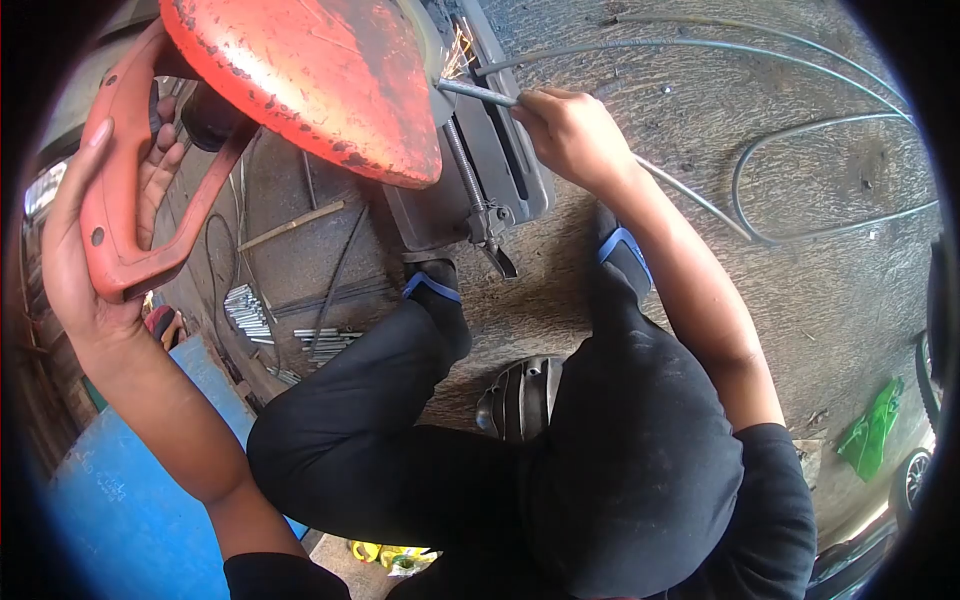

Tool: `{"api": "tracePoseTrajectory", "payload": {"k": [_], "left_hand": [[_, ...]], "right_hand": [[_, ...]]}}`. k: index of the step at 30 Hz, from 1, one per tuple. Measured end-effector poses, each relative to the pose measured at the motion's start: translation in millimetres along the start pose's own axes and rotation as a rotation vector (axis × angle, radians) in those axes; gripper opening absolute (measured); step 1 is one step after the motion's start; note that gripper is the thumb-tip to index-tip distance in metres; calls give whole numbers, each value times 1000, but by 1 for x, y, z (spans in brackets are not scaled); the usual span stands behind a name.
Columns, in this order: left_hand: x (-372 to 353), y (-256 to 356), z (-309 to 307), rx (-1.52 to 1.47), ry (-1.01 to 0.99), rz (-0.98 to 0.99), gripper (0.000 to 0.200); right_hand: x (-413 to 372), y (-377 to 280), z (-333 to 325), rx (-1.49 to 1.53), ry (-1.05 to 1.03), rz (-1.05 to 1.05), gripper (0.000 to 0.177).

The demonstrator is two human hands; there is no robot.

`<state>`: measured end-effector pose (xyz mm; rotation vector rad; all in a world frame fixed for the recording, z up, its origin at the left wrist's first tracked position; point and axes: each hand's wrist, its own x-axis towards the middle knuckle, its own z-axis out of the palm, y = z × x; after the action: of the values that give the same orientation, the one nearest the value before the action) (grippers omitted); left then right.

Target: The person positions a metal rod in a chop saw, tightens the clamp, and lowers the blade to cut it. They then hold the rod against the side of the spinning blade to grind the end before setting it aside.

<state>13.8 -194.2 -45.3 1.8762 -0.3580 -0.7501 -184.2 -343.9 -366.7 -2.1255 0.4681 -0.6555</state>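
Note:
My left hand (75, 245) is wrapped round the orange handle (115, 190) of a chop saw, its fingers passing through the loop. The saw's worn orange guard (310, 85) covers most of the cutting disc. In my right hand (580, 135) is a thin metal rod (480, 93), gripped near the saw. The rod's far end meets the disc's edge, where sparks (459, 52) fly up. A similar length of rod (695, 198) shows behind my right wrist. Below lies the saw's grey base (535, 185) with its threaded clamp screw (465, 170).
Cut rod pieces (247, 313) lie in piles on the floor at left, near a wooden stick (290, 226). Long bent rods (740, 175) curve across the ground at right. A blue panel (140, 480) is at lower left, a metal part (520, 400) between my legs, a green bag (873, 430) at right.

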Motion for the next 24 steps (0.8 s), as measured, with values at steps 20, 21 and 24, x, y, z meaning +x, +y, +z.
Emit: {"api": "tracePoseTrajectory", "payload": {"k": [20,21,24], "left_hand": [[7,3,-14,39,-44,-10,45],[5,2,-10,39,-45,-9,45],[-2,0,2,-29,-52,-5,45]], "right_hand": [[-4,-3,-2,212,-66,352,26],[-3,-4,-6,233,-68,343,25],[-2,-4,-11,261,-109,335,24]]}}
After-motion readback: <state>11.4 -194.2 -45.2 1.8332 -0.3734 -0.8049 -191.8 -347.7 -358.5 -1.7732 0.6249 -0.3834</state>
